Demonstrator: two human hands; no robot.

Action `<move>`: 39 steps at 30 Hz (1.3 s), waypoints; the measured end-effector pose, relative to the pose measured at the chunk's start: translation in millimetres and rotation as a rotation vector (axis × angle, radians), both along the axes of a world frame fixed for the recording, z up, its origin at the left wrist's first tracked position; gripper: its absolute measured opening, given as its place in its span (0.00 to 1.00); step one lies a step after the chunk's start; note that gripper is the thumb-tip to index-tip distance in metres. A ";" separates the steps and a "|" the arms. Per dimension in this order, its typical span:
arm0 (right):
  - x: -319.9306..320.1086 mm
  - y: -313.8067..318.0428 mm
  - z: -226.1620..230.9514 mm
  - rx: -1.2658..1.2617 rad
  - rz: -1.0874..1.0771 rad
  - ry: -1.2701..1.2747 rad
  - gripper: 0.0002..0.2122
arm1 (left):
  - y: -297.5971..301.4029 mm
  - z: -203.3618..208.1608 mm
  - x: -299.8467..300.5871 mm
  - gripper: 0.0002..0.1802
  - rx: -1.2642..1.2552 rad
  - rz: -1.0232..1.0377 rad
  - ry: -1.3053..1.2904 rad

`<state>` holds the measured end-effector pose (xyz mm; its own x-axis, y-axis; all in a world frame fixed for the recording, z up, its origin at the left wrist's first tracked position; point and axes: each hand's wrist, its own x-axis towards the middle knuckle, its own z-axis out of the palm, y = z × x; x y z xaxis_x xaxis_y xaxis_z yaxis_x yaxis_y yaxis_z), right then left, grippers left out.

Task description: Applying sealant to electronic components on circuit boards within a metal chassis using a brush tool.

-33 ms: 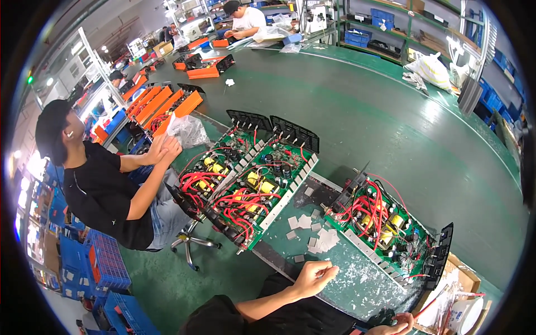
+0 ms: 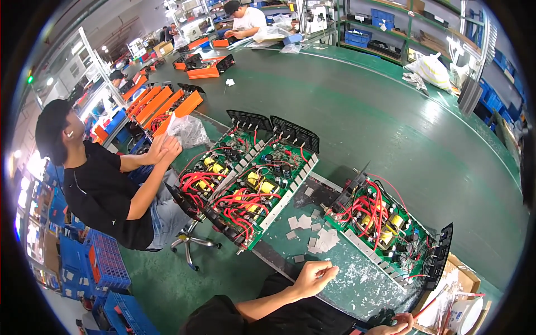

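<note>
My left hand (image 2: 315, 278) hovers at the near edge of the green bench, its fingers curled together; whatever they may hold is hidden. At the lower edge, my right hand (image 2: 393, 325), partly cut off, is closed on a thin red stick (image 2: 427, 307) pointing toward the cardboard box. Beyond my hands lies a green circuit board (image 2: 385, 223) with red wires, yellow-wrapped coils, a metal side strip and black end panels. Small grey pads (image 2: 326, 240) are scattered left of it, next to white smears on the bench. A similar circuit board (image 2: 262, 184) sits farther left, beside another.
A cardboard box (image 2: 455, 268) with a white tub (image 2: 466, 315) stands at the right. On the left, a co-worker in black (image 2: 106, 190) sits with hands together by a clear plastic bag (image 2: 190, 131). Orange casings (image 2: 162, 109) line the bench beyond. Blue crates (image 2: 106, 259) stand lower left.
</note>
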<state>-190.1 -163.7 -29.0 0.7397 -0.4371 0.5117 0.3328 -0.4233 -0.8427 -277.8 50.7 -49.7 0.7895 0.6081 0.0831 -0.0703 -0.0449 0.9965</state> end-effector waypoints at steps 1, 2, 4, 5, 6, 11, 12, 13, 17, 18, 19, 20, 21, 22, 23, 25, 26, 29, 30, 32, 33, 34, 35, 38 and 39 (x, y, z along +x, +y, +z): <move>0.5 -1.4 -1.6 0.000 0.001 -0.001 0.19 | 0.1 0.4 -0.2 0.18 0.001 0.001 0.002; 1.4 -2.8 -3.6 -0.025 0.008 -0.022 0.19 | 0.2 0.8 -0.3 0.18 0.002 0.001 0.003; 1.8 -3.3 -4.4 -0.050 0.012 -0.043 0.19 | 0.4 1.0 -1.0 0.18 0.007 -0.002 0.005; 1.3 -2.8 -3.9 -0.046 0.012 -0.042 0.19 | 0.5 1.1 -1.1 0.18 0.011 -0.006 0.008; 1.2 -2.4 -3.6 -0.041 0.012 -0.042 0.19 | 0.4 1.7 -1.0 0.18 0.012 -0.006 0.008; 4.0 -4.5 -7.5 -0.075 -0.002 -0.067 0.20 | -0.2 2.5 -1.3 0.17 0.003 0.006 -0.001; 4.6 -4.4 -7.3 -0.071 0.012 -0.087 0.20 | -0.2 2.0 -1.1 0.17 0.003 0.005 -0.002; 3.7 -3.8 -5.7 -0.072 0.012 -0.087 0.20 | -0.2 1.6 -1.0 0.17 0.001 0.006 0.002; 1.3 -1.2 -1.8 -0.036 0.026 -0.047 0.21 | -0.1 1.9 -0.3 0.17 -0.002 0.006 0.008; 1.9 -1.1 -2.6 -0.004 0.034 -0.047 0.21 | -0.1 0.9 -0.3 0.17 -0.003 0.005 0.007; 2.5 -2.0 -4.1 -0.005 0.033 -0.048 0.21 | 0.1 -0.7 -0.3 0.17 -0.001 0.005 0.010; 3.1 -3.3 -5.8 -0.008 0.041 -0.054 0.21 | 0.1 -1.5 -0.4 0.17 0.002 0.005 0.014; 3.9 -4.1 -6.8 -0.011 0.049 -0.061 0.21 | 0.3 -1.3 0.0 0.17 0.001 0.004 0.013; 3.9 -3.9 -6.6 -0.012 0.048 -0.063 0.21 | 0.7 -0.8 0.3 0.17 0.007 0.004 0.010; 3.4 -3.2 -6.0 -0.011 0.039 -0.045 0.20 | 1.0 -0.3 0.5 0.17 0.013 0.005 0.006; 2.9 0.0 -1.5 -0.011 0.029 -0.030 0.20 | 0.9 0.6 1.1 0.17 0.011 0.003 0.001; 2.8 2.5 3.3 -0.038 0.035 -0.050 0.19 | 0.9 1.2 1.3 0.17 0.010 0.003 -0.002; 2.6 3.2 6.8 -0.080 0.045 -0.065 0.19 | 0.1 3.3 0.5 0.17 -0.001 0.007 -0.013; 2.5 2.9 7.0 -0.093 0.049 -0.060 0.18 | 0.0 3.3 0.0 0.17 -0.002 0.008 -0.014; 1.5 1.5 8.4 -0.122 0.066 -0.066 0.18 | -0.9 3.3 -2.3 0.18 -0.009 0.008 -0.008; 1.6 1.0 9.2 -0.151 0.079 -0.074 0.18 | -1.2 4.1 -2.3 0.18 -0.011 0.006 -0.009; 1.6 0.7 9.5 -0.153 0.076 -0.074 0.18 | -1.6 5.4 -2.8 0.18 -0.008 0.008 -0.006; 1.3 0.6 9.3 -0.158 0.081 -0.089 0.18 | -1.9 6.2 -3.6 0.18 -0.007 0.009 -0.002; -0.1 -4.9 1.6 -0.112 0.098 -0.096 0.15 | -2.1 6.9 -1.6 0.17 0.014 0.018 -0.012; 4.1 -15.9 -17.9 -0.089 0.065 -0.038 0.13 | -1.5 8.8 0.6 0.17 0.029 0.009 -0.006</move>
